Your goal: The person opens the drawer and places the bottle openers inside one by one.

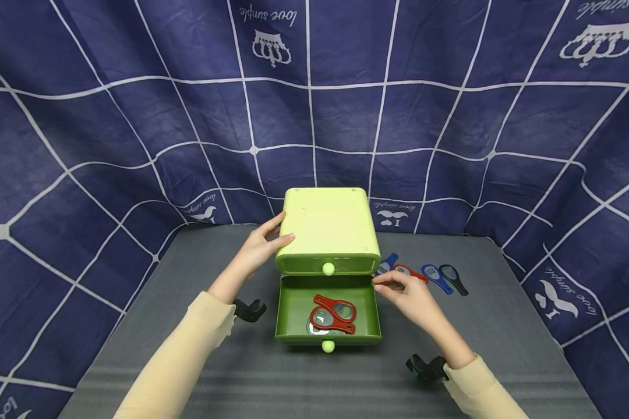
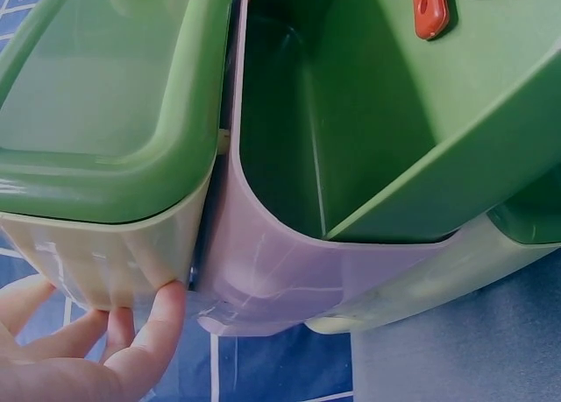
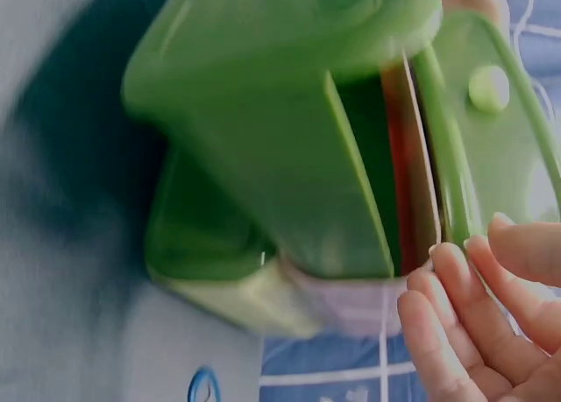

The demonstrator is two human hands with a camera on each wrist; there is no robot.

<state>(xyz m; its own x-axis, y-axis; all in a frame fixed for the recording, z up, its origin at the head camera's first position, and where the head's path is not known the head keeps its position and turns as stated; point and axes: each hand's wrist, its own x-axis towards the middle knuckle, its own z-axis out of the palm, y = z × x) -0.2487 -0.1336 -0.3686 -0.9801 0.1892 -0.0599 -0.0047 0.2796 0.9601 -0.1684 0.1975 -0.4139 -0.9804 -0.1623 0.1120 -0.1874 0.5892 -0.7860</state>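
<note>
Drawer unit (image 1: 329,224) of smooth plastic, with a rounded pale yellow-green upper shell, is placed on a grey surface (image 1: 199,349). The glossy green upper drawer (image 1: 304,265), fitted with a round light-green knob (image 1: 328,269), is closed; the green open-topped lower drawer (image 1: 293,299) is pulled out. Both arms are extended forward. The left hand (image 1: 255,250) is laid, unclenched, against the unit's left side, with the thumb at the top edge. The right hand (image 1: 409,294) is positioned at the lower drawer's right rear corner, fingers loosely bent and nothing gripped; whether the edge is touched cannot be told. Two red plastic magnifying glasses (image 1: 339,325) are overlapped inside the lower drawer, between the hands. Beyond the right hand, blue magnifying glasses (image 1: 441,284), a red magnifying glass (image 1: 418,276) and a black magnifying glass (image 1: 456,281) are spread.
</note>
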